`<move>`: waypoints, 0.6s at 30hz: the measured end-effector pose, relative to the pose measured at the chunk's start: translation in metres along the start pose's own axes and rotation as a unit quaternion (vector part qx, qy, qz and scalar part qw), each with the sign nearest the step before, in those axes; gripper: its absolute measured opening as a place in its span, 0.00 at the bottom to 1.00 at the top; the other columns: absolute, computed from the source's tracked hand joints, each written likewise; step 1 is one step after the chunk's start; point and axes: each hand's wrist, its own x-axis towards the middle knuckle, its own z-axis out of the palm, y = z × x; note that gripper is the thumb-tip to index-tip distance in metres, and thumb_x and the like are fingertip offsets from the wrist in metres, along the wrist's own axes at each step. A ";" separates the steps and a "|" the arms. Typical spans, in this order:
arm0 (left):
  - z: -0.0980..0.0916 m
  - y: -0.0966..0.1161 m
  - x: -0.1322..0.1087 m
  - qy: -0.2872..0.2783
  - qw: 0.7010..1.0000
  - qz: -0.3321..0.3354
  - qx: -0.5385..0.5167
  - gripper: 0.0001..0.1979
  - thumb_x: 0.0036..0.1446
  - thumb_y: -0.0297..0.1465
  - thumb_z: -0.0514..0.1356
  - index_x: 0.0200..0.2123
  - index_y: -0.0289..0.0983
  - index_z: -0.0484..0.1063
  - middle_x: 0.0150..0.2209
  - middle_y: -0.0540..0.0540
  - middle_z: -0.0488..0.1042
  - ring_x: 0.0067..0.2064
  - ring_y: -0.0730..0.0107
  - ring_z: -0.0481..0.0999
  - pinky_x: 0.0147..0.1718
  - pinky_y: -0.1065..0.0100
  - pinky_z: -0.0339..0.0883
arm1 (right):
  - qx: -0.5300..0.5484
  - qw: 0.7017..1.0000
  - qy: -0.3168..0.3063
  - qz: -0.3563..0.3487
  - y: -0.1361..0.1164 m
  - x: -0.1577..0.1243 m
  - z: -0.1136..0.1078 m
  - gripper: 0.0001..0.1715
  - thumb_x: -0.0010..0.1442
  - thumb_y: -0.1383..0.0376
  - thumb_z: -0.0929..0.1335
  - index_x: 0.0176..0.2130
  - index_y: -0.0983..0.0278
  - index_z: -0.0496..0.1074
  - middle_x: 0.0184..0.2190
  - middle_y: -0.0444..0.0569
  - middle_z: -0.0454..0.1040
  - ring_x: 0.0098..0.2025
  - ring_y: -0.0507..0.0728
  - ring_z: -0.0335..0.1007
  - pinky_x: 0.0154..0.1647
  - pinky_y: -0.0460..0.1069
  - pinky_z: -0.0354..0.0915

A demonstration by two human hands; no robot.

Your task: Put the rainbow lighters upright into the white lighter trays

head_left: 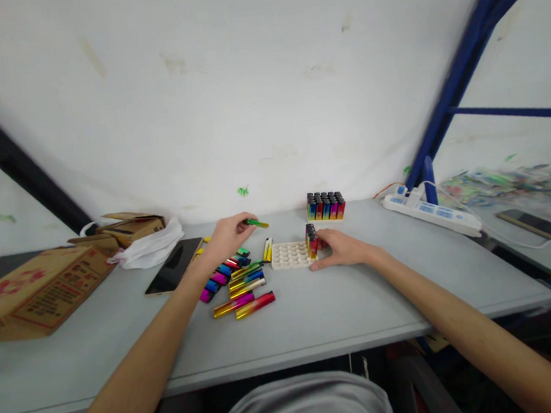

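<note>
Between the fingertips of my left hand (231, 234) is a green and yellow lighter (258, 223), raised above the table. My right hand (339, 247) closes around the right end of a white tray with round holes (289, 255), its fingers against the few red and gold lighters (312, 242) standing upright there. The tray's other holes show bare. Left of the tray lies a loose spread of shiny lighters in several colours (246, 280), and a yellow one (268, 250) rests beside the tray's left edge.
A second tray filled with upright lighters (326, 207) stands near the wall. On the left are a dark tablet (173, 267), a white plastic bag (151, 246) and a cardboard box (46, 287). A power strip (430, 213) with cables lies on the right, by the blue metal frame (457, 75).
</note>
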 end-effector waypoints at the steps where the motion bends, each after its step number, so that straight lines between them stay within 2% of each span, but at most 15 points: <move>1: 0.001 0.005 0.000 -0.003 0.998 -0.011 -0.057 0.15 0.57 0.40 0.65 0.42 0.36 0.79 0.29 0.47 0.75 0.30 0.64 0.75 0.36 0.66 0.68 | 0.001 1.000 0.000 0.000 0.000 0.000 0.000 0.42 0.50 0.38 0.76 0.47 0.67 0.72 0.40 0.53 0.75 0.37 0.60 0.69 0.38 0.52 0.64; 5: 0.008 0.026 -0.003 -0.003 0.962 -0.068 -0.264 0.18 0.54 0.45 0.69 0.32 0.34 0.76 0.31 0.47 0.75 0.32 0.67 0.76 0.39 0.64 0.72 | 0.003 1.000 0.001 -0.003 0.000 0.000 0.001 0.42 0.50 0.38 0.76 0.48 0.67 0.72 0.42 0.55 0.76 0.39 0.61 0.71 0.41 0.53 0.65; 7: 0.014 0.036 -0.007 -0.019 0.936 -0.082 -0.343 0.18 0.55 0.45 0.69 0.33 0.35 0.74 0.32 0.48 0.74 0.35 0.67 0.77 0.41 0.63 0.73 | 0.006 1.000 0.002 -0.006 -0.001 0.000 0.001 0.41 0.50 0.39 0.76 0.48 0.67 0.72 0.43 0.55 0.76 0.40 0.62 0.71 0.42 0.53 0.66; 9: 0.021 0.044 -0.012 -0.059 0.909 -0.088 -0.403 0.17 0.57 0.44 0.68 0.36 0.36 0.72 0.35 0.47 0.75 0.38 0.66 0.78 0.43 0.62 0.74 | 0.013 1.000 0.002 -0.008 -0.001 -0.001 0.000 0.41 0.51 0.39 0.76 0.49 0.67 0.72 0.43 0.56 0.77 0.40 0.62 0.72 0.42 0.54 0.66; 12: 0.033 0.051 -0.017 -0.121 0.885 -0.093 -0.440 0.17 0.59 0.44 0.67 0.36 0.36 0.70 0.34 0.48 0.75 0.35 0.68 0.78 0.39 0.65 0.73 | 0.016 1.000 0.001 -0.007 -0.002 -0.001 -0.001 0.41 0.51 0.39 0.76 0.49 0.67 0.73 0.44 0.55 0.77 0.40 0.62 0.72 0.42 0.54 0.66; 15: 0.042 0.052 -0.019 -0.150 0.890 -0.084 -0.422 0.18 0.62 0.46 0.65 0.36 0.35 0.71 0.30 0.50 0.71 0.29 0.72 0.73 0.31 0.69 0.67 | 0.010 1.000 0.002 -0.007 -0.003 0.000 -0.001 0.42 0.50 0.39 0.77 0.49 0.67 0.73 0.43 0.55 0.77 0.40 0.62 0.72 0.42 0.53 0.66; 18: 0.049 0.054 -0.021 -0.156 0.894 -0.084 -0.411 0.20 0.62 0.48 0.64 0.41 0.36 0.71 0.28 0.52 0.68 0.27 0.74 0.68 0.27 0.71 0.64 | 0.003 1.000 0.001 -0.009 -0.003 0.000 -0.001 0.41 0.51 0.39 0.76 0.48 0.68 0.73 0.42 0.55 0.77 0.38 0.61 0.71 0.41 0.53 0.65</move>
